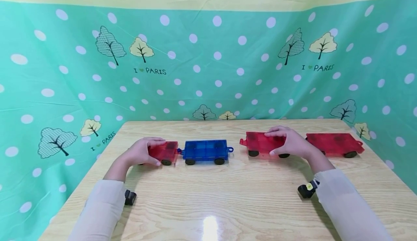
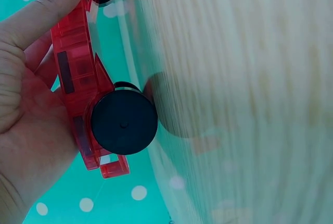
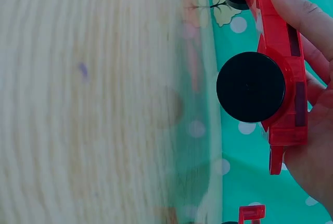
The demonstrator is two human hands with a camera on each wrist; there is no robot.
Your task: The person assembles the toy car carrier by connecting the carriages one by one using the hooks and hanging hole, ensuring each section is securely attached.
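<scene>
My left hand (image 1: 141, 153) grips the leftmost red toy train car (image 1: 170, 149) from above, thumb on the near side and fingers over the far side. Its front coupling meets the coupling of a blue train car (image 1: 206, 149), which stands on its black wheels. Further right, my right hand (image 1: 291, 144) holds another red train car (image 1: 255, 140) by its near and far sides. A gap separates that car from the blue one. Just beyond the right hand stands a third red car (image 1: 335, 143). Both wrist views show a see-through red chassis with black wheels.
The cars form a row along the far part of a wooden table (image 1: 208, 186). Behind it hangs a green dotted curtain (image 1: 208, 71) with printed trees. Each wrist carries a small black camera, such as the right one (image 1: 306, 190).
</scene>
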